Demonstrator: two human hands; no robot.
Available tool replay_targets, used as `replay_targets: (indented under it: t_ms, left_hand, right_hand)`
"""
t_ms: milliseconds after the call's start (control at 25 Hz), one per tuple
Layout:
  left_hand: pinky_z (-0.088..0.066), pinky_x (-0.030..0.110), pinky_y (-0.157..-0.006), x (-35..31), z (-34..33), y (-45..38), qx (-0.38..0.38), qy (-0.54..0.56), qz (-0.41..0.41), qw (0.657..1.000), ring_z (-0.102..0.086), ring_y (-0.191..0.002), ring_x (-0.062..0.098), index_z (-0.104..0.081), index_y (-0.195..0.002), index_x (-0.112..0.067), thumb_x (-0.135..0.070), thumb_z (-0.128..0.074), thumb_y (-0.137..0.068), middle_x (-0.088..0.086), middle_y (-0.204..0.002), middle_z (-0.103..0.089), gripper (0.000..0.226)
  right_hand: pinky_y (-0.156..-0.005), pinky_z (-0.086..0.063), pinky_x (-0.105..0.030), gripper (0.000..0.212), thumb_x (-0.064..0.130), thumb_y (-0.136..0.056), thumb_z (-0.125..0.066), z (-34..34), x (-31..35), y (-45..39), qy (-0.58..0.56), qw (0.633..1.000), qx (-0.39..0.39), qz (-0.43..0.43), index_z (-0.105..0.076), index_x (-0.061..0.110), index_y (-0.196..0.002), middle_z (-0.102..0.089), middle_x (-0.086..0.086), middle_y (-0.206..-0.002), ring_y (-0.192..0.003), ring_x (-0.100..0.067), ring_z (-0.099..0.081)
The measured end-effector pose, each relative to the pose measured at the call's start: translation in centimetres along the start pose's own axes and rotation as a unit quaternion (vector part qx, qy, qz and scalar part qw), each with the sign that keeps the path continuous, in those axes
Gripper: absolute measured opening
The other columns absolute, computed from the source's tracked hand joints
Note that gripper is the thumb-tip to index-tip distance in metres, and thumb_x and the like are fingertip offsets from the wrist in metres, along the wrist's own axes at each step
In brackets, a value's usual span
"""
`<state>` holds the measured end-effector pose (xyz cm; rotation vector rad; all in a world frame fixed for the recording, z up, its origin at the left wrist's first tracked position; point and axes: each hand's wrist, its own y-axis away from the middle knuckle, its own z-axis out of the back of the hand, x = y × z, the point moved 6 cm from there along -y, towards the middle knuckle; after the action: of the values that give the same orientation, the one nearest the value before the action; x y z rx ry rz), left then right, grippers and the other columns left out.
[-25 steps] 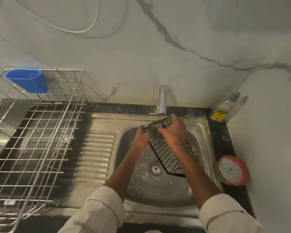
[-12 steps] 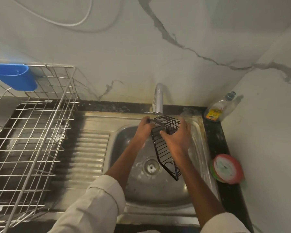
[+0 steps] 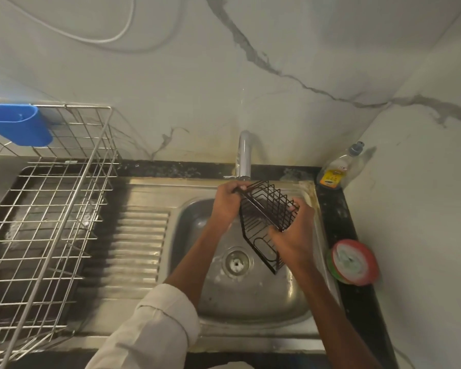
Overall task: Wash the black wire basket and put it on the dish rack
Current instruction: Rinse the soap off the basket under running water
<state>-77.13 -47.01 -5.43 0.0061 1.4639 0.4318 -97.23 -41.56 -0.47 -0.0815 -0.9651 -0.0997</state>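
In the middle of the frame, a person holds the black wire basket (image 3: pixel 266 222) over the sink (image 3: pixel 250 302), just under the tap (image 3: pixel 244 155). The left hand (image 3: pixel 226 205) curls around the top corner of the basket, close to the tap's mouth. The right hand (image 3: pixel 292 235) grips the basket's lower right side, with fingers wrapped over the wires. The basket is tilted, with one end up by the tap and the other end pointing down toward the drain (image 3: pixel 236 262). I cannot tell if water is running. The dish rack (image 3: pixel 51 209) sits on the left side of the frame, well apart from the basket, with a blue cup (image 3: pixel 19 125) hanging on its back edge. A soap bottle (image 3: pixel 336 169) stands in the far right corner of the worktop (image 3: pixel 341 217), and a round red and green scrubber (image 3: pixel 354 262) lies near the sink's right edge. The washing looks like it is going on now, so the basket is not on the rack yet. Wet wires can be slippery, so the basket could slide out and bang into the sink. The top end is very near the tap and could knock it. Carrying it left could drip water on the worktop.
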Motion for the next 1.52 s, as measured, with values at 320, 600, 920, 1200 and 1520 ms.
replay_targets:
  t_ms: [320,600,920,1200,1520]
  left_hand:
    - [-0.055,0.013,-0.098,-2.2,-0.1,-0.5,0.034,-0.046,-0.063,0.996,-0.072,-0.099,-0.007,-0.082,-0.116,-0.009,0.004,-0.06,-0.104,0.004,-0.118,-0.08,0.028]
    - [-0.054,0.021,-0.09,0.2,0.0,1.2,0.073,-0.111,-0.058,0.989,-0.072,-0.102,0.002,-0.075,-0.124,-0.008,-0.017,-0.054,-0.112,-0.001,-0.112,-0.077,0.026]
    - [-0.057,0.044,-0.093,1.2,4.5,1.7,-0.019,-0.183,-0.041,0.982,-0.072,-0.1,0.022,-0.076,-0.115,-0.014,-0.013,-0.052,-0.111,0.003,-0.105,-0.078,0.024]
    - [-0.058,0.045,-0.098,0.6,6.1,3.1,-0.051,-0.162,-0.053,0.984,-0.072,-0.104,0.021,-0.078,-0.116,-0.017,-0.012,-0.055,-0.109,-0.002,-0.105,-0.079,0.024]
    - [-0.058,0.05,-0.101,-0.1,4.1,3.5,-0.012,-0.167,-0.053,0.985,-0.072,-0.108,0.017,-0.075,-0.113,-0.027,-0.019,-0.052,-0.108,-0.008,-0.107,-0.079,0.026]
  right_hand:
    - [-0.073,-0.062,-0.034,0.071,0.043,-0.048,-0.078,-1.2,-1.9,-0.4,0.032,0.996,0.067,-0.059,-0.058,0.029,-0.115,-0.066,0.008,-0.107,-0.089,-0.005,-0.068]
    - [-0.079,-0.058,-0.029,0.063,0.026,-0.059,-0.082,0.9,0.7,1.1,-0.028,0.998,-0.002,-0.055,-0.057,0.028,-0.118,-0.066,0.014,-0.105,-0.091,-0.002,-0.065]
    - [-0.087,-0.058,-0.032,0.078,0.017,-0.063,-0.084,-0.5,2.7,0.4,-0.032,0.994,0.1,-0.028,-0.05,0.026,-0.133,-0.064,0.013,-0.115,-0.105,-0.006,-0.063]
    - [-0.092,-0.058,-0.038,0.086,0.036,-0.059,-0.088,-0.2,3.9,0.7,-0.025,0.992,0.12,0.017,-0.049,0.03,-0.136,-0.065,0.012,-0.121,-0.107,-0.007,-0.064]
    - [-0.091,-0.049,-0.027,0.083,0.026,-0.07,-0.088,3.0,4.3,0.9,-0.016,0.993,0.11,0.027,-0.047,0.027,-0.143,-0.056,0.012,-0.132,-0.118,-0.01,-0.055]
